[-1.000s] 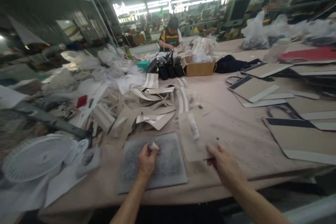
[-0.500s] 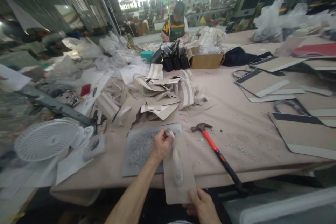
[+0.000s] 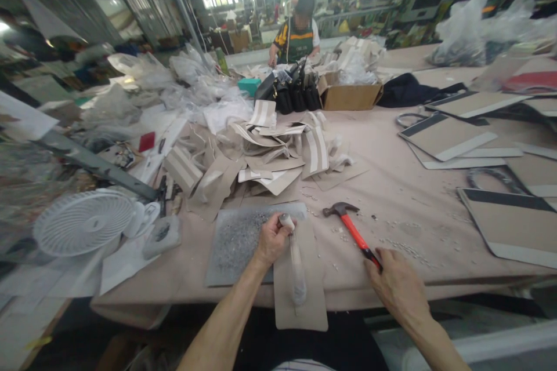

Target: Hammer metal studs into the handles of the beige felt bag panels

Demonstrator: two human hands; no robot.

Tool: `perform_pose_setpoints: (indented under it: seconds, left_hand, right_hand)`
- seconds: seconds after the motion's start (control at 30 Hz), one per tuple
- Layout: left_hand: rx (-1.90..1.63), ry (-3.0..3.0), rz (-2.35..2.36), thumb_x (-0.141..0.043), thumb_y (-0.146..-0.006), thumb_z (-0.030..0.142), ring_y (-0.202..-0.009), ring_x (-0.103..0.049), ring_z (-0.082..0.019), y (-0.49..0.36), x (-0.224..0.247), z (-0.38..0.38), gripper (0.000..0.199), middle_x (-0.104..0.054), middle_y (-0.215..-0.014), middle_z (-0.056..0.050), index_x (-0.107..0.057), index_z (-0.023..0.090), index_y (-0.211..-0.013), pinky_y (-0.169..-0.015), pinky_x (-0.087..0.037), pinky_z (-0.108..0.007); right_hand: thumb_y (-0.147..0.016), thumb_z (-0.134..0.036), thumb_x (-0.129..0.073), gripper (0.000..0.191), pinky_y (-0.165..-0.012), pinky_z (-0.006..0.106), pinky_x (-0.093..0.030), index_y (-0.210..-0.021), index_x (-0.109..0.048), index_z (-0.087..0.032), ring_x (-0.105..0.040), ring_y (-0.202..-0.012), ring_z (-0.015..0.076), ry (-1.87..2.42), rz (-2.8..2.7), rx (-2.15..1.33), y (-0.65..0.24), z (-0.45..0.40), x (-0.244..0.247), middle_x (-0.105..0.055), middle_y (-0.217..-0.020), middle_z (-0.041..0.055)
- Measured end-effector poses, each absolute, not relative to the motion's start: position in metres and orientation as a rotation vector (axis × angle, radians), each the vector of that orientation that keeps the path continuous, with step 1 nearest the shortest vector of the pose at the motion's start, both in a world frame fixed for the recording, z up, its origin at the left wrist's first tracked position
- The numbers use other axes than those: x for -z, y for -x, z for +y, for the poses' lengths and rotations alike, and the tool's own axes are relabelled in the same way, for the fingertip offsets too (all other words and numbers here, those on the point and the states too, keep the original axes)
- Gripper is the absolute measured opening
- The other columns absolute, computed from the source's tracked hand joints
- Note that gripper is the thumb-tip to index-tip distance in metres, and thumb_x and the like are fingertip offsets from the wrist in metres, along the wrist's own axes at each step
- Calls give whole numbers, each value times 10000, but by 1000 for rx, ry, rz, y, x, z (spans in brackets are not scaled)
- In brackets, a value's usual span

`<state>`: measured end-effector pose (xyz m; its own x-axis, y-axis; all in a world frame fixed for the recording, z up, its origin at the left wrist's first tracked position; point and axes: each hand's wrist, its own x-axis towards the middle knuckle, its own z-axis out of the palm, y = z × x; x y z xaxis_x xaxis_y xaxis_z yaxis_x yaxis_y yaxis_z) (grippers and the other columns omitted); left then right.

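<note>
My left hand (image 3: 271, 239) is closed round a short, pale cylindrical tool (image 3: 286, 221) with a round top, held upright near the far end of a beige panel (image 3: 313, 278). Along the panel lies a plastic-wrapped strap (image 3: 297, 278). Beneath the panel's far part is a pitted grey metal plate (image 3: 235, 243). To the right, my right hand (image 3: 398, 284) has its fingers round the handle of a claw hammer (image 3: 354, 231), whose head rests on the table. The tool's lower end is hidden by my left hand.
Beige cut pieces (image 3: 278, 151) are heaped beyond the plate. Small metal bits (image 3: 404, 250) are scattered on the right, near flat bag panels (image 3: 509, 226). A white fan (image 3: 82, 223) lies on the left. Black bags (image 3: 291, 93), a cardboard box (image 3: 350, 97) and a co-worker (image 3: 298, 35) are farther back.
My right hand has let go of the panel's near edge and moved right onto the hammer's handle. My left hand still holds the tool over the panel. The view has shifted slightly.
</note>
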<state>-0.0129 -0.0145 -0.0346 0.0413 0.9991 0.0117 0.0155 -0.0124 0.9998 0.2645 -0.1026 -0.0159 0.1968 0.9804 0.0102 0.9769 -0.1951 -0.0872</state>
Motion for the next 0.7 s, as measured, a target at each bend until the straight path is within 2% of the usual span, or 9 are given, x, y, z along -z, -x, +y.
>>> perform_pose_setpoints:
  seconds: [0.13,0.2,0.37,0.43,0.53,0.6,0.7]
  left_hand:
    - [-1156,-1295,1181,-672,-798,303,-824,-708,-194,13,32,-16,221,-778,-928,-69,-666,165,-972,-728,-528,-264]
    - [-1148,-1319,1187,-662,-800,286,-812,-700,-187,14,31,-16,214,-776,-926,-66,-665,166,-978,-726,-524,-261]
    - [-1143,-1351,1220,-646,-793,259,-816,-697,-189,14,29,-16,191,-774,-919,-62,-678,175,-962,-733,-522,-266]
    - [-1147,-1351,1221,-647,-786,261,-824,-700,-194,14,29,-15,195,-774,-919,-62,-682,177,-959,-746,-523,-273]
    - [-1148,-1341,1209,-653,-781,261,-818,-696,-190,14,30,-15,199,-771,-918,-61,-682,176,-958,-745,-518,-270]
    - [-1147,-1331,1204,-651,-784,253,-804,-690,-182,14,32,-15,189,-769,-915,-59,-683,173,-952,-736,-513,-261]
    - [-1158,-1305,1200,-649,-786,237,-804,-688,-178,14,36,-15,190,-769,-920,-61,-678,167,-959,-741,-512,-256]
  right_hand:
    - [-931,-356,-457,215,-658,341,-411,-951,-580,-180,-614,-771,244,2469,-2002,-247,-273,-94,20,-622,-921,110]
    - [-904,-335,-476,165,-624,323,-397,-903,-558,-191,-602,-722,223,2460,-1894,-439,-273,-91,19,-616,-852,81]
    - [-803,-352,-559,147,-498,258,-416,-770,-504,-219,-494,-527,126,1901,-1127,-1518,-259,-86,6,-507,-642,-33]
    - [-781,-337,-597,164,-440,233,-406,-776,-481,-221,-432,-464,90,1673,-760,-1760,-251,-85,-1,-486,-640,-55]
    - [-806,-268,-585,132,-381,184,-342,-801,-464,-215,-366,-407,55,1576,-460,-1848,-240,-79,-12,-450,-615,-77]
    - [-852,-239,-529,82,-364,160,-295,-817,-461,-210,-333,-382,43,1587,-389,-1847,-235,-73,-18,-410,-589,-90]
    - [-896,-246,-480,104,-351,149,-262,-804,-453,-206,-307,-364,34,1627,-401,-1823,-230,-66,-21,-385,-569,-98]
